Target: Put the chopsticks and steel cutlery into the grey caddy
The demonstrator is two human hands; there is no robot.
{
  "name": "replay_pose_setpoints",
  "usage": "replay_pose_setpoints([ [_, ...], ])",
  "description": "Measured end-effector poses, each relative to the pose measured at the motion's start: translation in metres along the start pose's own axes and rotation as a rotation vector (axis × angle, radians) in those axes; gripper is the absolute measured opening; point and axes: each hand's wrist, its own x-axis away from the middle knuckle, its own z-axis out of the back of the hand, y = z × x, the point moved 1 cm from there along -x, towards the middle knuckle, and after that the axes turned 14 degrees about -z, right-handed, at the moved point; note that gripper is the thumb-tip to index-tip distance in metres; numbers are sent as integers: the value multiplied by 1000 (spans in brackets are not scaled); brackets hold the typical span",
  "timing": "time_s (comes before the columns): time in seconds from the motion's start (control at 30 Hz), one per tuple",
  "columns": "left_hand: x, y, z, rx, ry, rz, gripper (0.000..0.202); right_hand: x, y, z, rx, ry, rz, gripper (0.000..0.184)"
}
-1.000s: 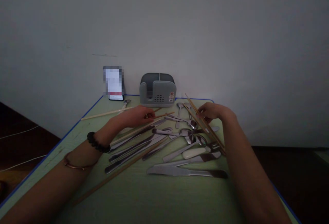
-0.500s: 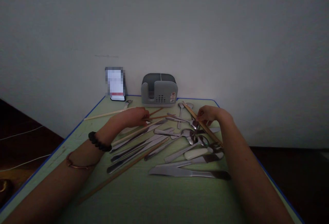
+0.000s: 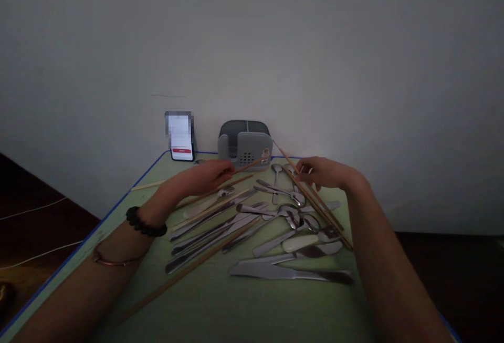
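Note:
My left hand (image 3: 216,175) pinches a brown chopstick (image 3: 250,165), whose tip points right across the front of the grey cutlery holder (image 3: 252,146). Under this hand lie a spoon with a pale handle (image 3: 200,206) and more chopsticks. At the right, my right hand (image 3: 315,171) has its fingers closed on another chopstick (image 3: 284,155), its far end raised off the table. Below that hand, other chopsticks (image 3: 315,201) slant across spoons and knives. Metal spoons (image 3: 289,214) and table knives (image 3: 291,273) are spread between my forearms.
A lit phone (image 3: 181,135) leans upright against the wall at the back left. The green table (image 3: 220,306) has a blue edge. One long chopstick (image 3: 189,269) lies diagonally near the front. White cables (image 3: 39,255) run at the left beyond the table.
My left hand has lifted its chopstick a little and moved slightly right. In my right hand, one chopstick is now raised apart from the others, which lie on the cutlery.

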Motion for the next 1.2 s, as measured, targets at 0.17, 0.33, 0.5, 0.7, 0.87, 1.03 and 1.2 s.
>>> replay_pose_setpoints([
  [0.17, -6, 17, 5, 290, 354, 24, 29, 19, -35, -5, -364, -28, 362, 14],
  [0.33, -13, 33, -5, 721, 433, 78, 31, 16, -62, -28, -715, -55, 451, 26],
  [0.5, -16, 38, -12, 858, 452, 82, 22, 13, -73, -42, -908, -35, 419, 25],
  [0.7, -20, 40, -22, 1027, 371, 60, 26, 10, -69, -40, -918, -61, 385, 20],
  [0.87, -22, 43, -38, 1213, 274, 44, 34, 8, -65, -35, -893, -23, 372, 15],
  [1.03, -20, 46, -46, 1456, 176, 22, 38, 4, -64, -30, -987, 88, 395, 20],
  [1.2, -22, 46, -40, 1481, 291, 68, 35, 2, -67, -34, -981, 227, 426, 24],
])
